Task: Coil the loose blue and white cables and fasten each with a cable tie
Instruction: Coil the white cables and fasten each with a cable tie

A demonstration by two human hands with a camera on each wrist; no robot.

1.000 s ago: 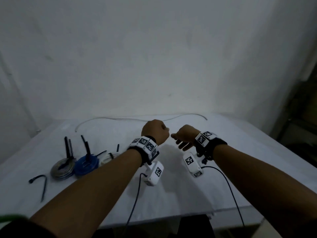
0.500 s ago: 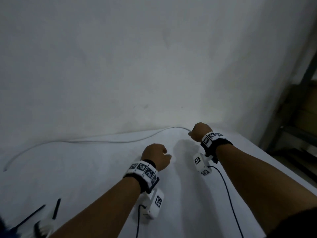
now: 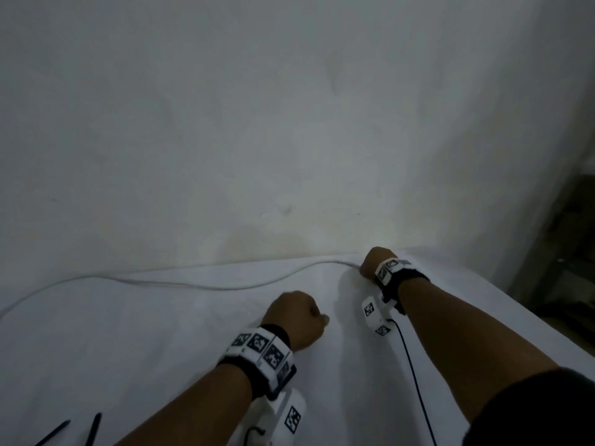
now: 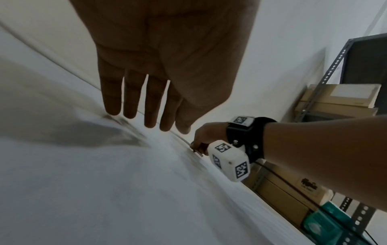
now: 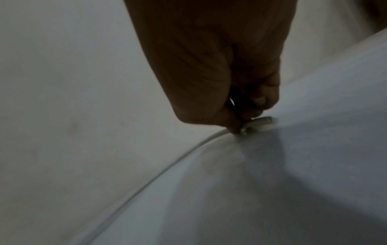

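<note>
White cable (image 3: 180, 284) runs loose and uncoiled across the white table (image 3: 96, 349), from the left edge of the head view toward the right along the wall. Two black cable ties (image 3: 77, 429) poke in at the lower left. At lower centre the left hand (image 3: 294, 318) hangs relaxed over the cloth, fingers straight, holding nothing. Right of centre, the right hand (image 3: 375, 262) pinches the cable's end, seemingly at its plug (image 5: 261, 123).

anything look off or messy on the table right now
Nothing damaged or spilled. The white cable lies uncoiled along the table's far edge; the right hand pinches its plug end. The left hand is empty.
</note>
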